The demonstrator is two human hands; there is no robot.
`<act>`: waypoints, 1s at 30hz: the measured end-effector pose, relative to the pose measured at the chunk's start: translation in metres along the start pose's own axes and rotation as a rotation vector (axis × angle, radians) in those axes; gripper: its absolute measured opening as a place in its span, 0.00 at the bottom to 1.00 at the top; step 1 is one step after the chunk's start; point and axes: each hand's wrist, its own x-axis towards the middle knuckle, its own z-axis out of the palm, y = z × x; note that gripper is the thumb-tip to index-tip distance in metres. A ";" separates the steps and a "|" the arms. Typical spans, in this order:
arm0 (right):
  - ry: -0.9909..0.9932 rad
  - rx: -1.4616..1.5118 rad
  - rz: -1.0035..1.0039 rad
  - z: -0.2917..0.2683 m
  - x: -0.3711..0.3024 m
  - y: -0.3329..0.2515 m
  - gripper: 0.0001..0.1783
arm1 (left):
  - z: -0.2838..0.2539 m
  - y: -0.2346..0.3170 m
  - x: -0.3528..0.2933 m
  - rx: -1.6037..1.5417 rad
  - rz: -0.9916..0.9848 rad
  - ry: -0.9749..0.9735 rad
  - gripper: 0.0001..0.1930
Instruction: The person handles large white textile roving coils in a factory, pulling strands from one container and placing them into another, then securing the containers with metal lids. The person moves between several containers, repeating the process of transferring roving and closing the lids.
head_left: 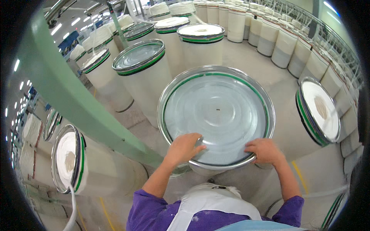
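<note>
Right in front of me stands a tall, round sliver can with a shiny metal rim (216,69) and a green band just inside it. A smooth pale blue-grey plate (217,109) fills its top, with no fibre on it. My left hand (184,148) is hooked over the near left part of the rim, its thumb and fingertips reaching inside. At the near right, my right hand (266,151) curls its fingers over the same rim. Both forearms come up from purple sleeves.
A green post (88,96) slants down at my left. Cans of white sliver stand close by, one at the left (66,159) and one at the right (320,109). Beyond mine is another can without fibre (139,56). Rows of cans (285,44) line the back right.
</note>
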 end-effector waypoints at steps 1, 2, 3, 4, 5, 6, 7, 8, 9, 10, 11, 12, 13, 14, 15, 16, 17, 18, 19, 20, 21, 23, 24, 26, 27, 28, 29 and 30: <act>-0.001 0.011 -0.036 0.000 0.005 0.011 0.32 | -0.001 0.000 0.003 0.005 -0.037 0.006 0.27; -0.007 0.020 -0.061 0.001 0.007 0.019 0.29 | -0.002 0.001 0.007 0.009 -0.049 0.045 0.27; -0.043 0.029 -0.078 0.002 0.010 0.029 0.27 | -0.004 0.003 0.012 0.018 -0.019 0.111 0.26; 0.015 0.042 -0.114 0.002 0.015 0.040 0.27 | -0.007 0.005 0.020 0.000 -0.060 0.088 0.26; 0.047 0.050 -0.139 0.002 0.018 0.050 0.27 | -0.009 0.007 0.028 -0.012 -0.053 0.098 0.26; 0.084 0.058 -0.162 0.002 0.023 0.060 0.27 | -0.013 0.009 0.037 -0.010 -0.067 0.087 0.26; 0.112 0.037 -0.172 -0.001 0.031 0.073 0.27 | -0.014 0.011 0.048 -0.051 -0.050 0.105 0.26; 0.139 0.012 -0.185 -0.006 0.043 0.089 0.27 | -0.015 0.011 0.060 -0.082 -0.059 0.107 0.26; 0.129 -0.033 -0.173 -0.011 0.056 0.103 0.27 | -0.016 0.009 0.072 -0.116 -0.071 0.110 0.26; 0.164 -0.016 -0.199 -0.014 0.070 0.115 0.27 | -0.017 0.004 0.085 -0.092 -0.100 0.120 0.26; 0.164 -0.018 -0.199 -0.016 0.084 0.125 0.27 | -0.018 -0.004 0.100 -0.070 -0.130 0.132 0.26; 0.170 -0.036 -0.205 -0.018 0.098 0.133 0.28 | -0.019 -0.012 0.114 -0.046 -0.154 0.150 0.26; 0.222 -0.014 -0.222 -0.019 0.109 0.139 0.28 | -0.020 -0.021 0.126 -0.019 -0.215 0.189 0.24; 0.197 0.007 -0.209 -0.020 0.123 0.145 0.28 | -0.022 -0.031 0.139 -0.023 -0.242 0.172 0.24; 0.206 0.028 -0.224 -0.021 0.137 0.150 0.28 | -0.025 -0.042 0.151 -0.017 -0.248 0.181 0.24; 0.216 0.046 -0.245 -0.022 0.151 0.154 0.27 | -0.027 -0.054 0.162 -0.014 -0.255 0.188 0.24; 0.231 0.066 -0.280 -0.024 0.166 0.158 0.25 | -0.033 -0.068 0.172 -0.003 -0.317 0.140 0.25; 0.253 0.070 -0.322 -0.026 0.180 0.161 0.24 | -0.035 -0.079 0.180 0.010 -0.331 0.165 0.25; 0.253 0.064 -0.342 -0.028 0.195 0.160 0.23 | -0.037 -0.090 0.188 0.025 -0.346 0.191 0.25; 0.198 0.035 -0.325 -0.029 0.207 0.158 0.22 | -0.039 -0.102 0.195 0.052 -0.345 0.229 0.24; 0.253 0.032 -0.355 -0.030 0.217 0.154 0.20 | -0.042 -0.115 0.199 0.076 -0.418 0.220 0.22; 0.231 0.054 -0.300 -0.038 0.246 0.152 0.19 | -0.050 -0.144 0.217 -0.010 -0.396 0.494 0.20; 0.254 0.069 -0.305 -0.043 0.258 0.151 0.18 | -0.052 -0.156 0.222 -0.046 -0.420 0.612 0.19; 0.129 0.064 -0.320 -0.051 0.279 0.151 0.18 | -0.057 -0.176 0.232 -0.046 -0.403 0.690 0.17; 0.089 0.056 -0.344 -0.055 0.290 0.150 0.18 | -0.060 -0.185 0.237 0.002 -0.362 0.692 0.16; 0.071 0.053 -0.450 -0.059 0.302 0.149 0.19 | -0.065 -0.194 0.241 0.051 -0.299 0.698 0.16; 0.058 0.041 -0.552 -0.062 0.315 0.148 0.20 | -0.071 -0.204 0.245 0.043 -0.299 0.672 0.17; 0.021 0.004 -0.634 -0.065 0.328 0.146 0.21 | -0.077 -0.214 0.248 0.031 -0.277 0.657 0.17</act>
